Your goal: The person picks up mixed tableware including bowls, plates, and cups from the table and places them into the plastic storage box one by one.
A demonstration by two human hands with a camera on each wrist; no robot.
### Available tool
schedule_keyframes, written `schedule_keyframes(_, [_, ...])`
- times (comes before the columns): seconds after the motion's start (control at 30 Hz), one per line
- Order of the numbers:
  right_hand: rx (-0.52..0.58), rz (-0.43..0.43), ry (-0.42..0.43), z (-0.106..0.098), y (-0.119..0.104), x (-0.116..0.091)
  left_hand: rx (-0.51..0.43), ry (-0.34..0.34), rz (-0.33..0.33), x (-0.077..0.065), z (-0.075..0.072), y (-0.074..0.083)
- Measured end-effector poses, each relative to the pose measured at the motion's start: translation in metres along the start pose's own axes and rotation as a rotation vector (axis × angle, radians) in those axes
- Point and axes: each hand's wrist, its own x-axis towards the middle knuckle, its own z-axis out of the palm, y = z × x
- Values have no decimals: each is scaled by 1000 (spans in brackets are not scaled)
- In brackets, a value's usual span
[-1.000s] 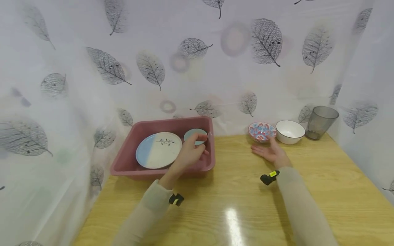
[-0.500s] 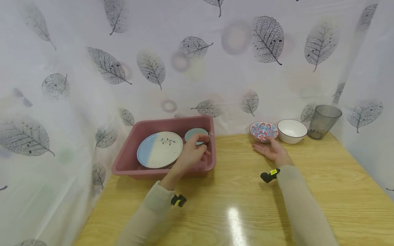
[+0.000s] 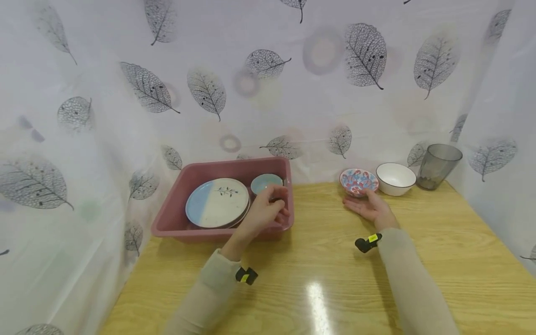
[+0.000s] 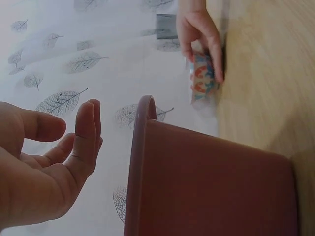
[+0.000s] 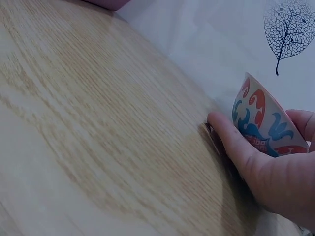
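At the back of the table, a red-and-blue patterned bowl (image 3: 358,181) is in my right hand (image 3: 374,211). The right wrist view has the bowl (image 5: 263,120) tilted, fingers (image 5: 234,142) along its near side and the thumb on the far side at the rim. Whether its base touches the table I cannot tell. My left hand (image 3: 264,211) hovers over the right part of a dusty-red plastic basin (image 3: 184,236), fingers loosely bent and holding nothing. Inside the basin lie stacked plates, the top one blue and cream (image 3: 217,203), and a small light-blue bowl (image 3: 266,182).
Right of the patterned bowl stand a white dark-rimmed bowl (image 3: 395,179) and a grey see-through cup (image 3: 439,166). A leaf-print curtain (image 3: 318,107) hangs behind and at both sides. Wooden table (image 3: 310,251) extends between the basin and my right arm.
The patterned bowl has tipped slightly toward me in my right hand. My left hand has shifted a little to the right and down, showing more of the light-blue bowl.
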Motion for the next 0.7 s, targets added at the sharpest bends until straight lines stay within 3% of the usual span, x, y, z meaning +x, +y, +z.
schedule_keyframes(0.37, [-60,-20,-24,-2,9,-7,-100,23,16,-3,-4,-5])
schedule_keyframes(0.7, [-152,-50,-26,4,15,-15,-197,116,40,1,-10,-7])
